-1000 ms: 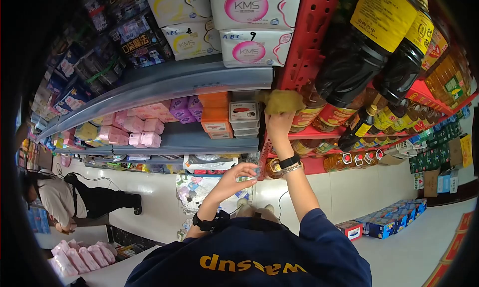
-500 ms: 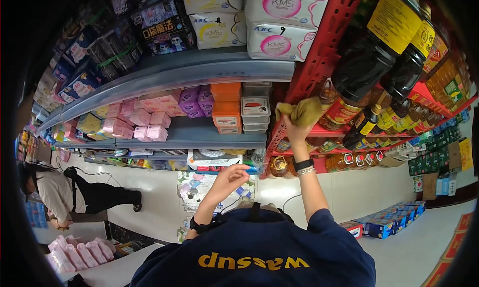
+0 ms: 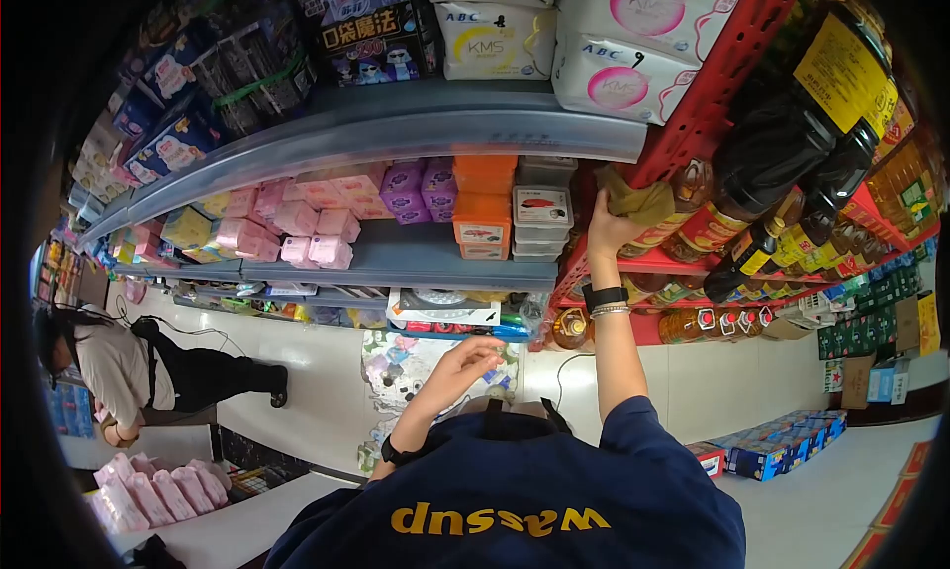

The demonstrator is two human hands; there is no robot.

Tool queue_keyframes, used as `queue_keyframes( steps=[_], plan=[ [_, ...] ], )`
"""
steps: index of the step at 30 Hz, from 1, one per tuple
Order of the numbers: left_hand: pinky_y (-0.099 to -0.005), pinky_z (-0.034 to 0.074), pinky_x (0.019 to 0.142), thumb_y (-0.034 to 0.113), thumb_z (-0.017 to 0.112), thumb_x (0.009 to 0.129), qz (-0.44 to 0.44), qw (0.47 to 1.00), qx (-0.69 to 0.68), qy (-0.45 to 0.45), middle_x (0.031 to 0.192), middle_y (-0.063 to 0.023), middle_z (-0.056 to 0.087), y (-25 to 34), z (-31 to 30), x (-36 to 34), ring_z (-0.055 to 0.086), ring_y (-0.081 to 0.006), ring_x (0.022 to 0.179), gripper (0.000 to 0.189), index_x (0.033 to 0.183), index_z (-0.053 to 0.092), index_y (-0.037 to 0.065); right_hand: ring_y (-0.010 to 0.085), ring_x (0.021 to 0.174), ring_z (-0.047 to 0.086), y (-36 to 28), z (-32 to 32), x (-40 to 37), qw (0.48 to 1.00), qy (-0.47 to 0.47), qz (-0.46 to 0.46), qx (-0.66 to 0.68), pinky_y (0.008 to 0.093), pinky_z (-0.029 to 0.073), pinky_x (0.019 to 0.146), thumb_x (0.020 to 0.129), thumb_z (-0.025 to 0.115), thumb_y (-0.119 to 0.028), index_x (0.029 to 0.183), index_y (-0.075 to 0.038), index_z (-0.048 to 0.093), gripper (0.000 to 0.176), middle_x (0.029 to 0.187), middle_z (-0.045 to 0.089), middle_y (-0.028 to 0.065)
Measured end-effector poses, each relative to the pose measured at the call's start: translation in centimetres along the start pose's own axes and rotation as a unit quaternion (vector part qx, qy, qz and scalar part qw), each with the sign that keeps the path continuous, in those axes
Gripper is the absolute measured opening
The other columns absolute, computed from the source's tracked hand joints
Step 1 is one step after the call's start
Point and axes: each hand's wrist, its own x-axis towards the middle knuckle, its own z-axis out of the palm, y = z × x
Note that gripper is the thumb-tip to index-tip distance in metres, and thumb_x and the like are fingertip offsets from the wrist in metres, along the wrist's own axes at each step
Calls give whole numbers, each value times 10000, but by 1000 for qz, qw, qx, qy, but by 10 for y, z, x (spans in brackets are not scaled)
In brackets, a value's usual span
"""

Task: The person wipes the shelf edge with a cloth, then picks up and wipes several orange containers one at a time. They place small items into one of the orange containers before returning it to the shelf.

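My right hand [image 3: 612, 235] grips an olive-brown cloth [image 3: 641, 201], reaching up to the red perforated upright [image 3: 683, 114] at the end of the grey shelving. The cloth lies against the red post, close beside bottles of dark sauce or oil [image 3: 698, 228]. Part of it is hidden behind my fingers. My left hand [image 3: 457, 371] hangs in the air in front of the lower shelf, its fingers loosely bent and apart, holding nothing. Nearest to it is a blue-edged tray [image 3: 515, 330] at the shelf's bottom. Orange boxes [image 3: 482, 218] and clear-lidded containers [image 3: 542, 213] stand left of the cloth.
White ABC pad packs [image 3: 628, 79] sit on the upper shelf. Pink packs [image 3: 317, 242] line the shelf below. Large dark bottles [image 3: 782, 139] fill the red rack at right. A person [image 3: 148, 361] stands at left near pink packages [image 3: 163, 490]. Blue boxes [image 3: 782, 442] lie at right.
The view has swung so the shelves appear farther right. My right hand and the cloth have shifted slightly upward along the red post. My left hand stays raised and empty.
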Motion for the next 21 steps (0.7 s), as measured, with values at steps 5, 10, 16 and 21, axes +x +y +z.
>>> queue_keyframes(
  steps=[5, 10, 16, 21],
  plan=[
    [-255, 435, 826, 106, 549, 897, -14, 1000, 4, 5, 992, -53, 596, -7, -5, -5, 571, -119, 919, 270, 1158, 528, 39, 376, 1216, 338, 18, -6, -40, 998, -21, 52, -32, 437, 269, 1026, 620, 792, -157, 1278, 84, 294, 859, 1290, 337, 246],
    [-250, 436, 813, 106, 556, 895, -5, 1000, -4, -1, 985, -47, 598, -15, -10, -10, 569, -105, 894, 269, 1153, 530, 36, 404, 1151, 364, 26, -16, -86, 988, -44, 141, -36, 470, 284, 996, 589, 787, -138, 1244, 73, 331, 826, 1244, 367, 243],
    [-268, 444, 844, 94, 517, 908, -37, 999, -3, 29, 934, -44, 595, -15, -15, -29, 568, -120, 929, 249, 1146, 524, 23, 413, 1146, 378, 37, -19, -105, 988, -52, 136, -52, 467, 289, 994, 603, 780, -163, 1216, 93, 374, 778, 1206, 414, 258],
    [-250, 434, 828, 69, 547, 888, -26, 998, -37, 39, 924, -40, 593, -24, -13, -38, 564, -105, 904, 257, 1140, 529, 24, 421, 1151, 372, 43, -39, -121, 983, -114, 124, -79, 452, 294, 993, 609, 778, -162, 1203, 105, 384, 762, 1195, 422, 265]
  ],
)
